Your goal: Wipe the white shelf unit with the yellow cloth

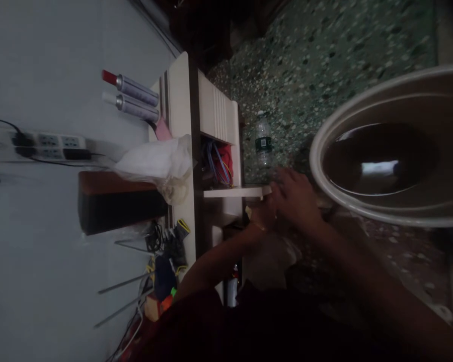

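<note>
The picture is turned on its side, so the floor runs up the right. My two hands meet in the middle, dim and smeared by motion. My right hand [296, 201] lies over my left hand [260, 217], which is mostly covered. Both are at the end of a white pull-out board [236, 191] on a white cabinet [181, 100]. A small yellowish bit [248, 211] shows beside my left wrist. I cannot make out what the fingers hold, if anything. A pale plastic bag or cloth [270, 259] lies just under my forearms.
A large round basin [385, 151] with dark contents is close to my right hand. A water bottle [263, 141] stands on the speckled green floor. The cabinet carries two spray cans [134, 98], a plastic bag [154, 161], a dark speaker [117, 203], cables and tools. A power strip [49, 143] hangs on the wall.
</note>
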A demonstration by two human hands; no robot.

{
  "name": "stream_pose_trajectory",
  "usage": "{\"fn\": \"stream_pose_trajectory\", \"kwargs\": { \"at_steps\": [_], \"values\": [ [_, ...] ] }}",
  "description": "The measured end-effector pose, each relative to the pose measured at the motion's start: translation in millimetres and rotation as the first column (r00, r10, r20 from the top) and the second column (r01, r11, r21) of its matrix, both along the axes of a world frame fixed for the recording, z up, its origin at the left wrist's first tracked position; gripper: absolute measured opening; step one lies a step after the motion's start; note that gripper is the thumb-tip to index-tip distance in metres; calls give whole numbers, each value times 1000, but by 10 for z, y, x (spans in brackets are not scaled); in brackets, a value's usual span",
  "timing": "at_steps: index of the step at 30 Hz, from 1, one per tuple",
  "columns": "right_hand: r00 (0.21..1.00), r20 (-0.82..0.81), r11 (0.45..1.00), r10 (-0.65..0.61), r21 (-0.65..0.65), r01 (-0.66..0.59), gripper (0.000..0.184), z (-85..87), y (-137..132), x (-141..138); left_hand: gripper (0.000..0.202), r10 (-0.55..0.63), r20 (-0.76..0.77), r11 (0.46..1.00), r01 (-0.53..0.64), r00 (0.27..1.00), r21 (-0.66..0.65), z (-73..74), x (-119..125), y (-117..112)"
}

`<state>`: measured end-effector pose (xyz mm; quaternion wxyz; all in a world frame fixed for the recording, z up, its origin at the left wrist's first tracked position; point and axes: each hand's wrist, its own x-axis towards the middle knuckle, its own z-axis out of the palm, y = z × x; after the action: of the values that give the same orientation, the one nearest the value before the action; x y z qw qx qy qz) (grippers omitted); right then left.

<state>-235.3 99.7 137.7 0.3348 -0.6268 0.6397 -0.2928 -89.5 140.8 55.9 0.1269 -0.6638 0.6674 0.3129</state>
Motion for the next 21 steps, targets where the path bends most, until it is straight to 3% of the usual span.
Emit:
{"fn": "stream_pose_trajectory", "kwargs": {
  "at_steps": [2,4,7,9,12,14,16,17,19,21],
  "values": [
    [997,-16,997,71,43,-70,44,36,63,55,41,-220,174,975,209,960,76,61,83,182],
    [993,-36,989,115,92,-112,43,60,121,89,37,-294,216,954,272,931,129,150,137,264],
    [981,-50,970,187,170,-176,41,63,167,112,39,-315,168,944,291,934,154,377,210,274],
    [981,-4,963,196,188,-191,41,56,165,134,47,-300,87,946,284,950,155,613,287,252],
    [963,263,974,55,196,-110,42,65,129,202,55,-159,-141,986,165,977,35,1027,396,201],
    [844,527,971,-98,237,-35,49,74,103,262,56,7,-323,986,-60,946,-155,1239,382,130],
    [646,737,957,-200,288,-33,59,54,84,315,54,140,-466,903,-305,874,-301,1331,271,5],
    [547,804,948,-233,313,-57,64,27,75,331,51,176,-523,871,-379,834,-311,1338,195,-76],
    [413,859,922,-302,374,-102,73,-63,53,333,45,181,-610,905,-373,771,-204,1324,73,-256],
    [377,827,885,-416,464,-42,71,-175,20,296,40,174,-660,961,-271,731,-48,1366,99,-424]
  ]
}}
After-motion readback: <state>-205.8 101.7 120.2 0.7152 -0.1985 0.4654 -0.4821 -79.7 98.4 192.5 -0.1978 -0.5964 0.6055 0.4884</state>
